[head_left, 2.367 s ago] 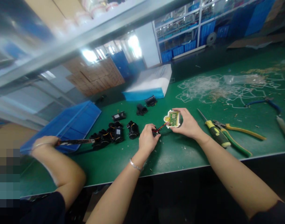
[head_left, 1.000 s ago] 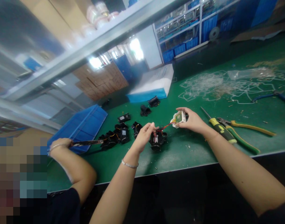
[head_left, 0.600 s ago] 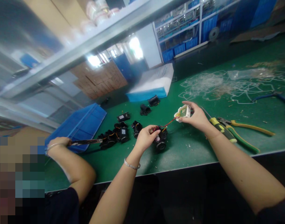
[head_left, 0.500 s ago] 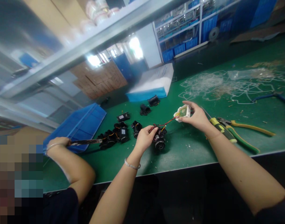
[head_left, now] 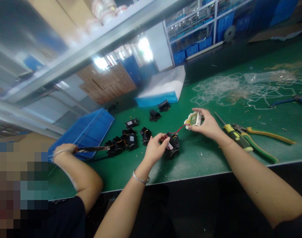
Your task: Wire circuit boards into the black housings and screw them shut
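Observation:
My left hand (head_left: 156, 147) is closed at the near side of a black plastic housing (head_left: 175, 147), just over the green bench. Red wires (head_left: 178, 129) run from its fingertips to a white plastic casing (head_left: 198, 121). That casing holds a green circuit board (head_left: 193, 119) with yellow wire beside it. Thumb and fingers of my right hand (head_left: 208, 125) grip the casing from the right, its open side turned left. Part of the black housing is hidden by my left fingers. Another black housing (head_left: 146, 135) lies just left of that hand.
Several black housings (head_left: 131, 140) lie at left near a blue bin (head_left: 91, 129). A co-worker's hand (head_left: 65, 149) holds a long dark strip there. Screwdriver (head_left: 237, 137) and cutting pliers (head_left: 257, 145) lie right; white wire loops (head_left: 220, 87) behind; a white-and-blue box (head_left: 163, 87) stands at back.
The black housing has turned in my left hand, so its round end faces me less. The red wires hang slightly more slack. My right hand keeps its grip on the casing.

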The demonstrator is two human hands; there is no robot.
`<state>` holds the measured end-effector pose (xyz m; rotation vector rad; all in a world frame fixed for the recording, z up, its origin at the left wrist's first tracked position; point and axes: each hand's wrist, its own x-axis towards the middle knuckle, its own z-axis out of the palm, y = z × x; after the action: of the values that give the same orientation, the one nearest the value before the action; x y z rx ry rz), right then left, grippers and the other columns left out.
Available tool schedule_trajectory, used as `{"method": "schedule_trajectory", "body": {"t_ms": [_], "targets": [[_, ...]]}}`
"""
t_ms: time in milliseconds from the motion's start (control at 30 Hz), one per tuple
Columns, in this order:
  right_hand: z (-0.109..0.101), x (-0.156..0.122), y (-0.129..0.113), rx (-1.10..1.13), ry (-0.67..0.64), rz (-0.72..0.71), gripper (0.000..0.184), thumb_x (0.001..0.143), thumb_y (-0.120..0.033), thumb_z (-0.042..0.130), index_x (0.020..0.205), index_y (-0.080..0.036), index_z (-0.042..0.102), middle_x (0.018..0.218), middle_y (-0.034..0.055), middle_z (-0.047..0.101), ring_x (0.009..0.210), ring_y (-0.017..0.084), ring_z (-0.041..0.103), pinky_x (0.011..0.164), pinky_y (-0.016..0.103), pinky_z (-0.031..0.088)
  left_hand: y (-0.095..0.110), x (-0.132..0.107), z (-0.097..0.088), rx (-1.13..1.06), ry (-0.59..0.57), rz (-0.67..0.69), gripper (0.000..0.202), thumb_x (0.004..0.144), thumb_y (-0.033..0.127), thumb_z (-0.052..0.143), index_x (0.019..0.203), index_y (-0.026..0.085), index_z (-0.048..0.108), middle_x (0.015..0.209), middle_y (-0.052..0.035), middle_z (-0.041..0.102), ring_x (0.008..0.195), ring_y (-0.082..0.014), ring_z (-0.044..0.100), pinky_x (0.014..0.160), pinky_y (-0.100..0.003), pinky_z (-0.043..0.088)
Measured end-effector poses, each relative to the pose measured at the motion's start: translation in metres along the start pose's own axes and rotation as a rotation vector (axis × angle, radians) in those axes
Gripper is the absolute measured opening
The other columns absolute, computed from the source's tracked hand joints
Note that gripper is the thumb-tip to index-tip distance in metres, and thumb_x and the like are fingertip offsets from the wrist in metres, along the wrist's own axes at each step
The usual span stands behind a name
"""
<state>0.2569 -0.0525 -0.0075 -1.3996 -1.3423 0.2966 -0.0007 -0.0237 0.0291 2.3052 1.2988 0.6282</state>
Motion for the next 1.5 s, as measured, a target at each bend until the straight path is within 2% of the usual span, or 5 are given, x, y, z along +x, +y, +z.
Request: {"method": "schedule_trajectory", "body": {"t_ms": [267,433,800,1233,1500], "targets": [[0.0,0.0,-0.001,0.06,0.022,-0.024,0.079,0.057,-0.036,0.08,0.129,-0.024,0.05,0.121,0.0078,0.052,0.107,0.026,0.054,0.095,0.041,0.044,0.011,-0.008,-0.003,0.206,-0.21,0.415,0.056,0.058,0.06,0.076,0.091,0.019,0.056,0.111,-0.0102,0.061,0.13,-0.0306,0.038,0.109,-0.047,0.029],[-0.001,0.001,0.003,0.088,0.036,-0.046,0.08,0.058,-0.034,0.079,0.131,-0.025,0.047,0.121,0.0067,0.051,0.108,0.025,0.055,0.093,0.04,0.045,0.022,-0.012,0.002,0.429,-0.279,0.586,0.031,0.085,0.044,0.057,0.103,0.019,0.054,0.118,-0.009,0.058,0.126,-0.0229,0.043,0.11,-0.042,0.028],[0.004,-0.003,-0.003,-0.122,-0.037,-0.145,0.075,0.058,-0.03,0.074,0.128,-0.025,0.049,0.115,0.0078,0.046,0.109,0.028,0.052,0.097,0.042,0.044,0.022,-0.005,0.015,1.003,0.045,0.421,0.023,0.091,0.017,0.039,0.105,0.018,0.057,0.095,-0.0099,0.055,0.092,-0.0251,0.049,0.077,-0.039,0.038],[0.005,-0.005,0.007,-0.261,-0.124,-0.186,0.072,0.057,-0.029,0.072,0.126,-0.024,0.051,0.116,0.0094,0.045,0.108,0.03,0.05,0.096,0.045,0.043,0.047,-0.042,0.053,0.883,-0.095,0.322,0.046,0.089,0.021,0.045,0.13,0.0,0.046,0.13,-0.0257,0.048,0.118,-0.034,0.044,0.095,-0.046,0.037],[0.002,-0.004,0.01,-0.273,-0.193,-0.162,0.074,0.059,-0.031,0.072,0.129,-0.026,0.048,0.116,0.0098,0.045,0.11,0.032,0.049,0.092,0.048,0.044,0.068,-0.028,0.018,0.689,-0.056,0.465,0.032,0.094,0.024,0.035,0.113,0.019,0.06,0.117,-0.0112,0.061,0.112,-0.0279,0.05,0.087,-0.042,0.041]]}}
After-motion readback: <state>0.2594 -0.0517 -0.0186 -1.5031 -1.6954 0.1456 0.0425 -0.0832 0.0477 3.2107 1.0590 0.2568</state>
